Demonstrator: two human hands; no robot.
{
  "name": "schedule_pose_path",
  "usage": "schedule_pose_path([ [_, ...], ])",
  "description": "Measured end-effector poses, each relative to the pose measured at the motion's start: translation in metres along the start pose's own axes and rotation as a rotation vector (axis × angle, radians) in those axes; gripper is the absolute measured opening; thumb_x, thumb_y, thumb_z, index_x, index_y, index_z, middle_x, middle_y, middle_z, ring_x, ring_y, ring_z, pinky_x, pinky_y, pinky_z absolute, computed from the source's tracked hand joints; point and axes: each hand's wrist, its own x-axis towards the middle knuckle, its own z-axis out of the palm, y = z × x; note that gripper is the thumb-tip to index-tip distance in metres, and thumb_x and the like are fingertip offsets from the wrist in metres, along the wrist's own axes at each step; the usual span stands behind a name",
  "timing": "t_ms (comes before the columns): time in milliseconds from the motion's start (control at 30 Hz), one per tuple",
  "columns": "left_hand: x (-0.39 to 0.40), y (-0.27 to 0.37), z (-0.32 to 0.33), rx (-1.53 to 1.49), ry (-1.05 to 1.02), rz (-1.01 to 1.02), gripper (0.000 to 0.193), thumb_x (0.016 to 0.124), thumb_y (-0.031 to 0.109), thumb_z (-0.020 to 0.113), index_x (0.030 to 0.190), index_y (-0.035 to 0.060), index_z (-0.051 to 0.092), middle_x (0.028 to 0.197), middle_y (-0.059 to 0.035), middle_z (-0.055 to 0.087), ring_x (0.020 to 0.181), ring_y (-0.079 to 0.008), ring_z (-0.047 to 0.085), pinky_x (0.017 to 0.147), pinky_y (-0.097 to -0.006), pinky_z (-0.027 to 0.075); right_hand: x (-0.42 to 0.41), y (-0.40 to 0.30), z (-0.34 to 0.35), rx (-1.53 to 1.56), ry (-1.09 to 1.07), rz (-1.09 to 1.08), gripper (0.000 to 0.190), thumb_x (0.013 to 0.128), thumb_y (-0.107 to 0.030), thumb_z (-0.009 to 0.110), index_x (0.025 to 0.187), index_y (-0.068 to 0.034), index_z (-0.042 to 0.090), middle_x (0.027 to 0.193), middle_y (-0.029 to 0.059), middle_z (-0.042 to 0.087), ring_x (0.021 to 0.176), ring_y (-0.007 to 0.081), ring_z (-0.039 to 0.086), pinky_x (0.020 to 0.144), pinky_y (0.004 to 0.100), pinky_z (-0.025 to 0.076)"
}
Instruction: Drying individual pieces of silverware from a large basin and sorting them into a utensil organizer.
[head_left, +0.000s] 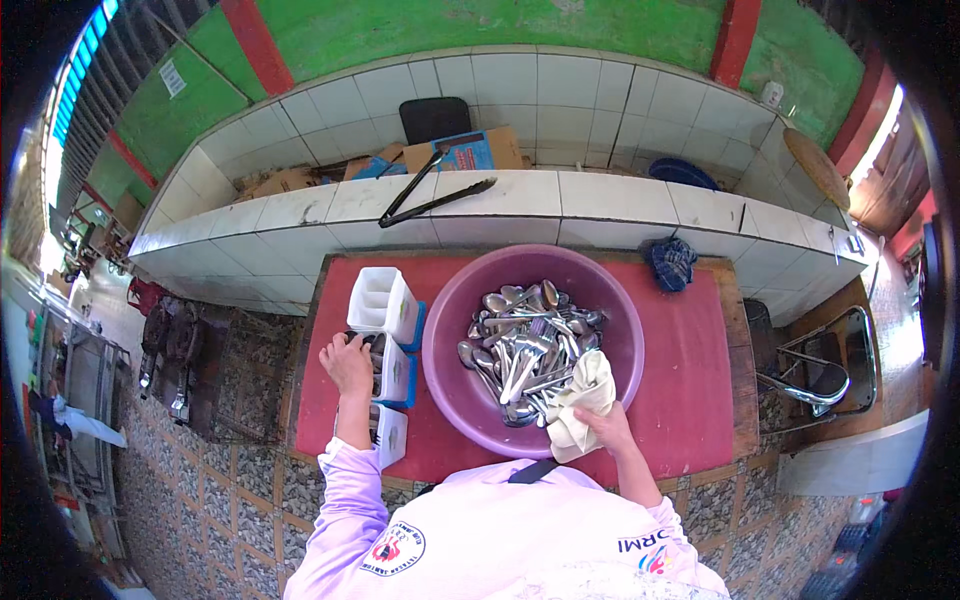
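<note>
A large purple plastic basin (634, 337) on the red-topped table holds a heap of metal spoons and forks (529, 341). My right hand (606, 427) grips a cream cloth (581, 409) over the basin's near right side. Left of the basin, white plastic cutlery holders stand in a column. My left hand (349, 365) reaches over the middle holder (395, 371), its fingers by dark spoon ends; whether it grips any is hidden. The far holder (382, 300) shows bare compartments, and the near one (391, 436), partly behind my left forearm, contains cutlery.
Black-handled tongs (431, 202) lie on the white tiled ledge (615, 199) beyond the red table (686, 375). A crumpled dark blue cloth (671, 264) rests at the table's far right. A folding chair (814, 367) stands to the right. Far left, a person (86, 424) is partly visible.
</note>
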Motion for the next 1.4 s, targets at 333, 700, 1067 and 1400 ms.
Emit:
schedule_pose_path([
  [333,-0.030,0.103,0.018,-0.534,-0.367,0.115,0.022,0.073,0.023,0.059,0.075,0.0014,0.063,0.083,-0.0179,0.059,0.080,-0.0339,0.056,0.071,-0.0409,0.044,0.001,-0.004,-0.001,0.017,0.036,0.052,0.045,0.068,-0.009,0.069,0.106,0.004,0.050,0.097,0.0106,0.059,0.086,0.0189,0.058,0.077,0.0307,0.047],
  [700,-0.070,0.152,0.148,-0.301,-0.983,-0.059,0.035,0.073,0.024,0.048,0.094,-0.0014,0.061,0.097,-0.0223,0.058,0.093,-0.0351,0.055,0.082,-0.0400,0.043,-0.006,0.005,0.002,0.069,0.044,0.072,0.050,0.070,-0.014,0.068,0.112,0.001,0.045,0.101,0.0088,0.056,0.092,0.0180,0.055,0.079,0.0305,0.045],
  [1067,-0.064,0.131,0.149,-0.502,-0.859,-0.312,0.026,0.073,0.020,0.053,0.086,0.0003,0.063,0.094,-0.0219,0.059,0.090,-0.0332,0.057,0.077,-0.0392,0.046,-0.007,-0.011,0.015,0.058,-0.001,-0.001,0.045,0.074,-0.016,0.066,0.111,0.000,0.047,0.103,0.0080,0.056,0.093,0.0171,0.054,0.080,0.0301,0.045],
  [1400,-0.065,0.148,0.139,-0.385,-0.917,-0.176,0.031,0.070,0.025,0.060,0.084,-0.0020,0.062,0.083,-0.0159,0.063,0.083,-0.0272,0.061,0.075,-0.0360,0.048,-0.016,-0.001,0.006,0.089,0.035,0.000,0.047,0.073,-0.013,0.066,0.113,0.000,0.045,0.103,0.0077,0.055,0.093,0.0170,0.054,0.081,0.0300,0.045],
])
